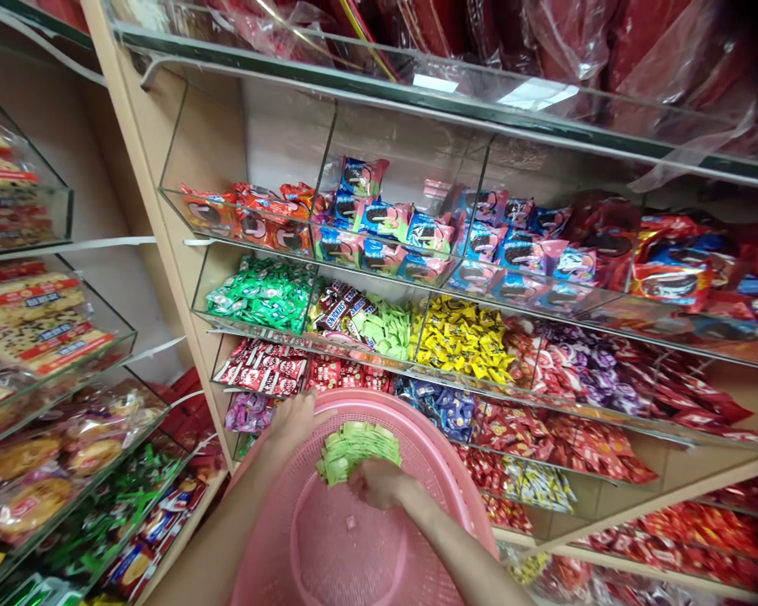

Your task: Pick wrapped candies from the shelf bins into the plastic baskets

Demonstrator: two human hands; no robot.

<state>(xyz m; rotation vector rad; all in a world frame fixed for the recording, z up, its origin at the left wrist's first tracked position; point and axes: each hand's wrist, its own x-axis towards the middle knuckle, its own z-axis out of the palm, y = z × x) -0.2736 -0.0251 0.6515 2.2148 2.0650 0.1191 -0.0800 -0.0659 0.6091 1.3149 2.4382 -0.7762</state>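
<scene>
A pink plastic basket (pixel 328 547) is held up in front of shelves of sweets. My left hand (pixel 294 421) grips its far rim, fingers curled over the edge. My right hand (pixel 376 482) reaches inside the basket, fingers closed round a heap of small light green sweet packets (pixel 354 446) lying against the basket's far wall. One tiny pink piece (pixel 351 523) lies loose on the basket floor. The same green packets (pixel 385 328) fill a glass compartment on the shelf above.
Glass-fronted shelves hold wrapped sweets: cookie packs (pixel 379 223) on top, green candies (pixel 262 295), chocolate bars (pixel 334 307), yellow candies (pixel 464 337), red wafer bars (pixel 262 370) below. A second shelf unit with biscuits (pixel 31 324) stands to the left.
</scene>
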